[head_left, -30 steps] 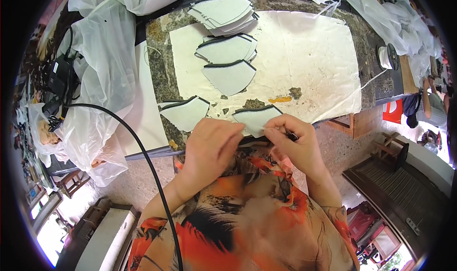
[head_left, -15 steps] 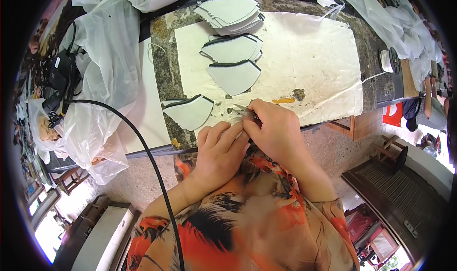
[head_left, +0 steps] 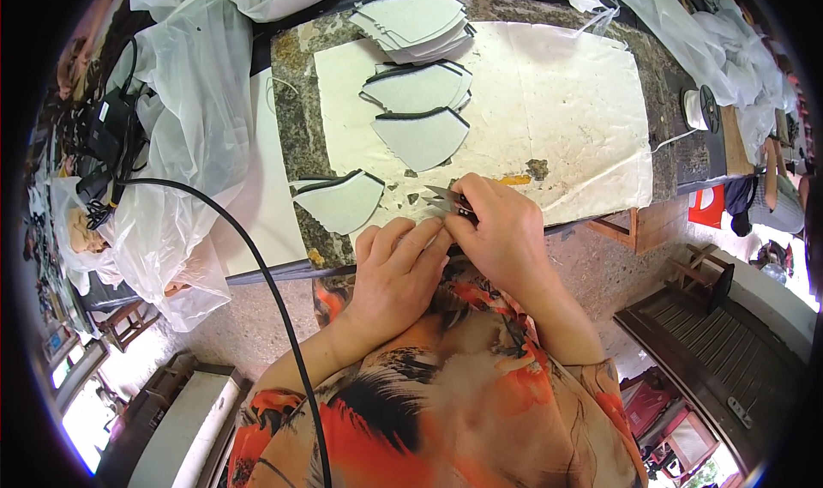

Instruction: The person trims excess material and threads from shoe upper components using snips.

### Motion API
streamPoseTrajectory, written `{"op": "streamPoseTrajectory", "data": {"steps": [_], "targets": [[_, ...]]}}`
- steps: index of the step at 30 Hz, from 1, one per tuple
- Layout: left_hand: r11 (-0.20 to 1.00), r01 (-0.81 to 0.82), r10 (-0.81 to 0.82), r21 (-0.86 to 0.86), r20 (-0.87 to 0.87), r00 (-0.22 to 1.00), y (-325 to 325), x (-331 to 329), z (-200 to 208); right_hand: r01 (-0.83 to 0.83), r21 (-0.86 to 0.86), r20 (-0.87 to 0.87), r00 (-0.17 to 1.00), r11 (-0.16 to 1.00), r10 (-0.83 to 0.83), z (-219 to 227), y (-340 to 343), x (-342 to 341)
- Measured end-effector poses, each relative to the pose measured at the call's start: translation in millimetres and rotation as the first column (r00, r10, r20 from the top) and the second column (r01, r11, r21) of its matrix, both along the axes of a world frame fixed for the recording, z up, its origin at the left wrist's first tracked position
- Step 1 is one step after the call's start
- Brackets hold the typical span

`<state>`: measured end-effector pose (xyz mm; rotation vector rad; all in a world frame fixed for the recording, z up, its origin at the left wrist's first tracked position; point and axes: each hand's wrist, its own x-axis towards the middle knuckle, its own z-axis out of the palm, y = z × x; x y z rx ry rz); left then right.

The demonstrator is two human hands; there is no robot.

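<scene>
My right hand is closed around small thread snips, whose two blades stand apart and point left. Just beside it, my left hand is closed with its fingers bent and the tips near the snips. Whatever the left fingers pinch is hidden beneath them. Left of the hands lies a pale fan-shaped fabric piece with a dark bound edge. Ahead are a similar single piece, a small pile of pieces and a taller stack at the far side.
A worn white sheet covers part of the mottled board. A white thread spool stands at the right. Clear plastic sheeting drapes the left side. A black cable hangs across near my left forearm.
The snips' blades have spread wider apart. My right hand has shifted slightly to the right, while my left hand has barely moved.
</scene>
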<state>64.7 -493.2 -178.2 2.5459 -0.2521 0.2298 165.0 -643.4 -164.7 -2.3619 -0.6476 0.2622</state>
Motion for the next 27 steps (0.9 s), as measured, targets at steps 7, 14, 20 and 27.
{"op": "streamPoseTrajectory", "data": {"steps": [7,14,20,27], "targets": [[1.0,0.003,-0.003,-0.002,0.013,1.0,-0.3,0.9,-0.1,0.012,0.046,0.022,1.0,0.999,-0.013,-2.6,2.7,-1.5],[1.0,0.001,-0.001,0.003,0.004,1.0,-0.9,0.4,-0.2,0.034,0.03,0.037,0.999,0.999,-0.035,-3.2,3.1,-2.7],[1.0,-0.029,0.029,-0.005,0.013,0.999,-2.2,1.1,-0.2,0.02,0.037,0.028,0.999,0.999,-0.021,-2.9,2.6,-2.4],[0.995,-0.038,0.042,0.089,-0.041,0.998,-2.2,4.5,5.0,-0.012,0.028,-0.032,0.999,1.0,0.013,1.4,-4.1,3.4]]}}
